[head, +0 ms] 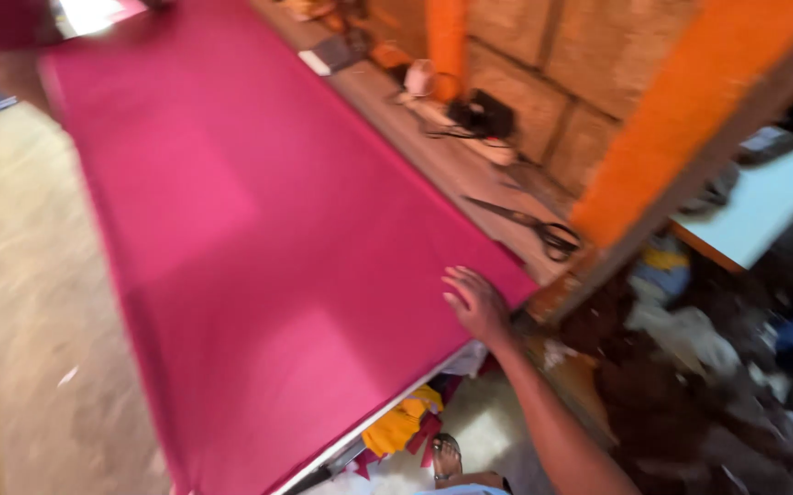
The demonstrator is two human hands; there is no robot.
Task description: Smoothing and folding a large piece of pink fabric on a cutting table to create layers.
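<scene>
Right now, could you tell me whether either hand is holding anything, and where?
Nothing is gripped. The right hand lies flat on the magenta fabric near its corner. The left hand is out of view.

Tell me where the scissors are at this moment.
The scissors lie on the bare strip of table along the right edge of the pink cloth, beyond the right hand and beside the orange post.

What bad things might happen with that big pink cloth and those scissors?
The pink cloth hangs over the table's near edge, so it might slide down toward the scraps below. The right hand presses only one corner, so smoothing may wrinkle the rest. The scissors lie open on the table close by; a careless reach could nick a finger.
</scene>
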